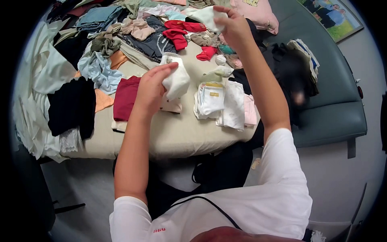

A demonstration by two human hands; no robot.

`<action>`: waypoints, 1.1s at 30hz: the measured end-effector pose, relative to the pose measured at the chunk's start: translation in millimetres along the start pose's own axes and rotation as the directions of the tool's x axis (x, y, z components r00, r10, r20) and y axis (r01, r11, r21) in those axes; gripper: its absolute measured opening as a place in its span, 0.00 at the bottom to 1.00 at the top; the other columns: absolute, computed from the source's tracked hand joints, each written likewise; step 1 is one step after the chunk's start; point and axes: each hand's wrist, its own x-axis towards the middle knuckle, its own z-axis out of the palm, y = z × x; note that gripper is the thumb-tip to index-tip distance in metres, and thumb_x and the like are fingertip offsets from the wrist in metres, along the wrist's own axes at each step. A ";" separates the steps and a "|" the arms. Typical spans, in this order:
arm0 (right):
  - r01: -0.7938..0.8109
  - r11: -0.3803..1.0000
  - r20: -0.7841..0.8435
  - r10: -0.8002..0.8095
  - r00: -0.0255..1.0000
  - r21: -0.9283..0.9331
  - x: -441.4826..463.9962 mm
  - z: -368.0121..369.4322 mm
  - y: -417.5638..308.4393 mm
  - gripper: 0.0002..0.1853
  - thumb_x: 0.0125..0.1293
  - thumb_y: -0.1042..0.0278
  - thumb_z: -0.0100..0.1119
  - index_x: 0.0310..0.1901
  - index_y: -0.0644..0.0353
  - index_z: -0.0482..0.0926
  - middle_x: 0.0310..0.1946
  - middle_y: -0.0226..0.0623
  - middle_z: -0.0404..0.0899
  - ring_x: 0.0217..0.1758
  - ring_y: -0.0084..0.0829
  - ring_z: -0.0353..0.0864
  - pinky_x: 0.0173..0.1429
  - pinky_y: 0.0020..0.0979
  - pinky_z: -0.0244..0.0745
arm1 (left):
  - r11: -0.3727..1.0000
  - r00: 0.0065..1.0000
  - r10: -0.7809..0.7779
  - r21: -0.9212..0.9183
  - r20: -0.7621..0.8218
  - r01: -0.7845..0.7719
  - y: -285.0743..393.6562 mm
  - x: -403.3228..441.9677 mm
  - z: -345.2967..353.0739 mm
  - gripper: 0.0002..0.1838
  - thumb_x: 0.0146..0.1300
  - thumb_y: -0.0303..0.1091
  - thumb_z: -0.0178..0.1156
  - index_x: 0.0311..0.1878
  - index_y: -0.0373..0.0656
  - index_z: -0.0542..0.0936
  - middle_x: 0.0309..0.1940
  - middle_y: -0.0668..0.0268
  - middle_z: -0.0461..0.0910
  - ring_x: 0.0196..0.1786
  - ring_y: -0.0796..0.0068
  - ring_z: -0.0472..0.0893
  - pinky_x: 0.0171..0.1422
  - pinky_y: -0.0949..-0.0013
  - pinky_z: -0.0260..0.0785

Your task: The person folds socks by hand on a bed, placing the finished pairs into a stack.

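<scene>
My left hand is closed on a white sock-like cloth, held above the bed near a folded dark red garment. Farther away, at the top of the view, my right hand pinches another white cloth that hangs to its left. Between and below my arms lie folded white clothes, with a pale pink folded piece beside them. A pale green cloth rests just behind that stack. Small red garments lie past my left hand.
Heaped clothes cover the back and left of the beige bed, with a folded black garment at left. A green-grey sofa stands at right, holding dark clothes. A pink pillow and a framed picture are at top right.
</scene>
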 end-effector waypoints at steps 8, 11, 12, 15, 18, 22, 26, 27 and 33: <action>0.146 0.865 0.184 -0.063 0.981 -0.480 -237.6 119.1 14.3 0.18 0.71 0.77 0.66 0.61 0.62 0.86 0.49 0.31 0.87 0.42 0.16 0.81 0.49 0.21 0.77 | 0.981 0.980 0.187 -0.034 -0.071 -0.190 -1.0 -32.2 1.6 0.18 0.81 0.38 0.60 0.64 0.35 0.78 0.55 0.61 0.87 0.57 0.67 0.87 0.66 0.61 0.78; -0.013 0.842 0.156 0.115 0.981 -0.539 -259.6 120.9 14.5 0.14 0.69 0.74 0.70 0.56 0.63 0.86 0.45 0.29 0.86 0.40 0.15 0.79 0.47 0.21 0.76 | 0.979 0.987 0.159 -0.133 0.003 -0.157 -3.6 -51.1 -7.2 0.17 0.79 0.30 0.55 0.65 0.34 0.78 0.56 0.60 0.86 0.58 0.67 0.87 0.67 0.62 0.78; -0.030 0.810 0.180 0.166 0.969 -0.585 -263.4 119.3 14.5 0.13 0.70 0.73 0.71 0.54 0.63 0.85 0.44 0.29 0.86 0.41 0.15 0.80 0.48 0.21 0.77 | 0.983 0.989 0.146 -0.114 0.008 -0.144 -2.3 -59.3 -0.3 0.17 0.79 0.30 0.55 0.65 0.34 0.78 0.56 0.60 0.86 0.58 0.67 0.87 0.67 0.62 0.78; 0.012 0.987 0.023 -0.009 1.000 -0.162 -266.8 118.2 32.6 0.15 0.71 0.69 0.75 0.53 0.64 0.80 0.44 0.31 0.85 0.45 0.19 0.84 0.48 0.25 0.81 | 0.993 0.993 0.110 0.028 0.038 -0.111 -3.2 -85.5 19.3 0.24 0.77 0.27 0.46 0.73 0.32 0.74 0.59 0.61 0.84 0.59 0.69 0.85 0.63 0.64 0.78; 0.065 0.951 -0.018 -0.074 0.997 -0.301 -279.8 116.7 26.0 0.17 0.70 0.67 0.76 0.54 0.63 0.81 0.43 0.30 0.83 0.44 0.20 0.81 0.49 0.25 0.79 | 0.945 0.987 0.081 0.304 0.136 -0.120 -9.7 -101.4 23.8 0.29 0.75 0.25 0.46 0.78 0.35 0.71 0.61 0.62 0.84 0.62 0.69 0.84 0.66 0.65 0.76; 0.398 0.764 0.184 -0.355 0.916 -0.507 -287.5 101.1 22.1 0.20 0.65 0.62 0.79 0.53 0.60 0.84 0.47 0.34 0.78 0.48 0.27 0.77 0.55 0.30 0.76 | 0.720 0.945 0.150 0.622 0.292 -0.307 -19.9 -107.3 37.7 0.35 0.70 0.21 0.44 0.82 0.39 0.67 0.66 0.65 0.80 0.66 0.74 0.79 0.72 0.67 0.71; 0.431 0.710 0.162 -0.416 0.895 -0.557 -292.7 92.5 27.9 0.14 0.64 0.64 0.78 0.42 0.62 0.83 0.54 0.39 0.79 0.50 0.31 0.78 0.57 0.34 0.76 | 0.755 0.951 0.199 0.582 0.236 -0.302 -29.0 -106.1 38.3 0.31 0.68 0.16 0.44 0.75 0.37 0.73 0.66 0.61 0.79 0.65 0.74 0.79 0.72 0.68 0.71; 0.432 0.711 0.160 -0.418 0.894 -0.555 -294.1 91.9 27.2 0.14 0.64 0.64 0.78 0.42 0.62 0.83 0.54 0.39 0.79 0.50 0.31 0.78 0.57 0.34 0.76 | 0.777 0.952 0.218 0.552 0.215 -0.303 -28.9 -105.8 36.2 0.29 0.67 0.14 0.44 0.71 0.37 0.75 0.64 0.60 0.80 0.62 0.75 0.81 0.68 0.69 0.73; 0.187 0.950 -0.015 -0.197 0.980 -0.251 -295.6 88.4 42.1 0.12 0.70 0.66 0.74 0.42 0.64 0.80 0.58 0.43 0.83 0.45 0.22 0.82 0.48 0.24 0.77 | 0.751 0.946 0.201 0.580 0.254 -0.315 -33.8 -115.0 36.2 0.29 0.66 0.14 0.48 0.72 0.36 0.74 0.62 0.61 0.82 0.59 0.77 0.82 0.65 0.71 0.74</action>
